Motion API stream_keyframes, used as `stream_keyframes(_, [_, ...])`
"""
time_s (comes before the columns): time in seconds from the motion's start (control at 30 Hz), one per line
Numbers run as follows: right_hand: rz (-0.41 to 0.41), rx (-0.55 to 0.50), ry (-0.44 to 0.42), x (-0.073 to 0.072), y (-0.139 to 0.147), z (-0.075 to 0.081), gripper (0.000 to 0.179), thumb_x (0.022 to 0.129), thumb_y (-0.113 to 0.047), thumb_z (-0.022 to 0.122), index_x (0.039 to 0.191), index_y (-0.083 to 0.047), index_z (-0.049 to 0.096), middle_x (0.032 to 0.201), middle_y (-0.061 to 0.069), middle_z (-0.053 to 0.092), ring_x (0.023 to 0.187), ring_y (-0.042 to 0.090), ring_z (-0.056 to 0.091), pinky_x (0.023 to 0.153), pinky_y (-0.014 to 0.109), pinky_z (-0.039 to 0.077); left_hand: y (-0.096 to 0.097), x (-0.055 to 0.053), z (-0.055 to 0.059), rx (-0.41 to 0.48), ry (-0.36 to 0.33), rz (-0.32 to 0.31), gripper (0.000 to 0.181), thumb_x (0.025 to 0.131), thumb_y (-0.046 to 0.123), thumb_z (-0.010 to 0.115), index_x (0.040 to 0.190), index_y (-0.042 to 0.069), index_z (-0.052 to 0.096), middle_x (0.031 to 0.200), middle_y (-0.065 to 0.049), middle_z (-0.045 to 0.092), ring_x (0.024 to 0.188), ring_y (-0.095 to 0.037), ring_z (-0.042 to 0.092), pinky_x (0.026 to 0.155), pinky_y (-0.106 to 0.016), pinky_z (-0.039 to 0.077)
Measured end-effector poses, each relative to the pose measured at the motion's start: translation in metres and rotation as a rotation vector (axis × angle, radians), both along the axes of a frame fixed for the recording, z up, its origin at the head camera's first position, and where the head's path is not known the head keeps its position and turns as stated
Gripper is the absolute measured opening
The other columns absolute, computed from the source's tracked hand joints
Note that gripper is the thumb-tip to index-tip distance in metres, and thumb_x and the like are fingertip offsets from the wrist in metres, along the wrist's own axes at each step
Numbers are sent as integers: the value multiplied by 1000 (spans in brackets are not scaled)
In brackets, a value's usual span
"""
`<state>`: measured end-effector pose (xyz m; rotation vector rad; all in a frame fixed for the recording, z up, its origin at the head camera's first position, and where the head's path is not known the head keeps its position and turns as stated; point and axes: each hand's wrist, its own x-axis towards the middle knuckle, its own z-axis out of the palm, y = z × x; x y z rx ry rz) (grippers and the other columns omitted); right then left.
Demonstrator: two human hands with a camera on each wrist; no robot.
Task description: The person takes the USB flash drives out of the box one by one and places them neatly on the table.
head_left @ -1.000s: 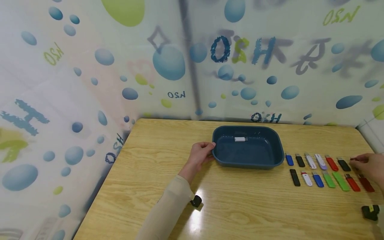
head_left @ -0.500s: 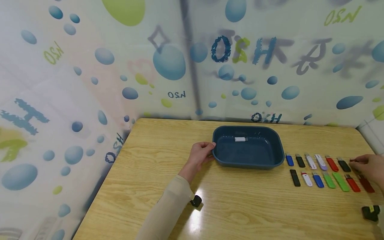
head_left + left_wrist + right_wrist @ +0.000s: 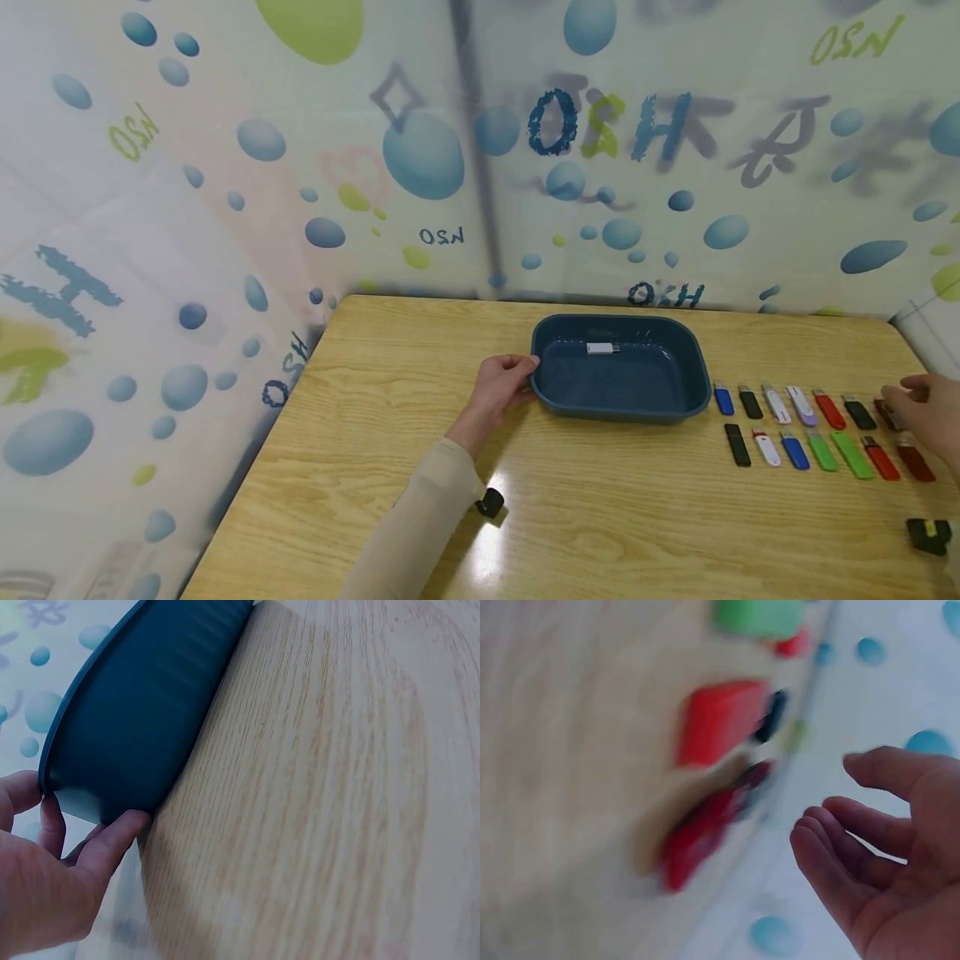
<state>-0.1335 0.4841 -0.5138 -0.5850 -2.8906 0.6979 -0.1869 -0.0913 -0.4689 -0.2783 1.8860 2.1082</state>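
Observation:
My left hand (image 3: 498,385) holds the left end of a dark blue plastic tray (image 3: 626,414). In the left wrist view its thumb and fingers grip the tray's end (image 3: 135,712) between rim and base. A white USB stick (image 3: 599,348) lies in the tray near the back wall. At the far right my right hand (image 3: 930,412) hovers just over a dark brownish-red USB stick (image 3: 888,413). The right wrist view, blurred, shows that hand (image 3: 900,855) with thumb and fingers apart and nothing between them. Below it lies a dark red USB stick (image 3: 916,461).
Two rows of USB sticks lie right of the tray, among them a blue one (image 3: 723,399), a black one (image 3: 738,444), a light green one (image 3: 852,454) and a red one (image 3: 881,458). A patterned curtain (image 3: 450,167) stands behind the wooden table (image 3: 637,517).
My right hand has lifted slightly and let go, uncovering the brownish-red USB stick at the end of the back row. My left hand and the tray have stayed put.

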Motion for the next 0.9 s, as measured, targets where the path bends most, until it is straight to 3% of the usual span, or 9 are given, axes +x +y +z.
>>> stream_keyframes(0.07, [21, 12, 77, -6, 1, -4, 59, 108, -31, 44, 130, 24, 43, 107, 42, 52, 77, 46, 58, 46, 27, 41, 0, 0, 0, 3, -2, 3, 29, 101, 19, 70, 114, -7, 68, 106, -13, 68, 89, -18, 69, 84, -40, 62])
stream_keyframes(0.2, [85, 41, 132, 2, -63, 56, 50, 108, -23, 47, 125, 24, 47, 106, 42, 55, 79, 47, 58, 60, 44, 52, -1, 0, 1, 8, -3, 6, 30, 100, 19, 70, 114, -7, 68, 106, -14, 68, 89, -19, 69, 83, -40, 62])
stream_keyframes(0.27, [111, 67, 113, 8, -94, 85, 46, 107, -20, 48, 124, 23, 49, 106, 41, 57, 84, 50, 58, 67, 55, 50, 0, 1, 1, 13, -1, 6, 29, 100, 18, 71, 113, -7, 68, 105, -13, 68, 89, -19, 69, 83, -40, 62])
stream_keyframes(0.37, [184, 113, 136, 13, -128, 110, 43, 107, -20, 51, 121, 20, 54, 104, 38, 62, 86, 50, 60, 67, 59, 49, 0, 0, 0, 17, 4, 4, 28, 100, 18, 71, 112, -7, 68, 103, -12, 67, 88, -19, 69, 82, -40, 62])
stream_keyframes(0.53, [313, 147, 218, 9, -158, 119, 43, 106, -26, 58, 115, 15, 64, 99, 33, 67, 85, 49, 63, 67, 61, 49, 0, -1, -3, 10, 10, 2, 28, 100, 19, 71, 111, -6, 68, 102, -12, 67, 89, -19, 69, 83, -41, 62])
stream_keyframes(0.9, [530, 92, 227, -7, -233, 114, 35, 105, -25, 63, 119, 6, 69, 107, 26, 70, 91, 41, 67, 73, 60, 54, -1, 0, 0, 8, 7, -5, 29, 101, 19, 70, 113, -7, 68, 105, -12, 67, 90, -19, 69, 84, -41, 62])
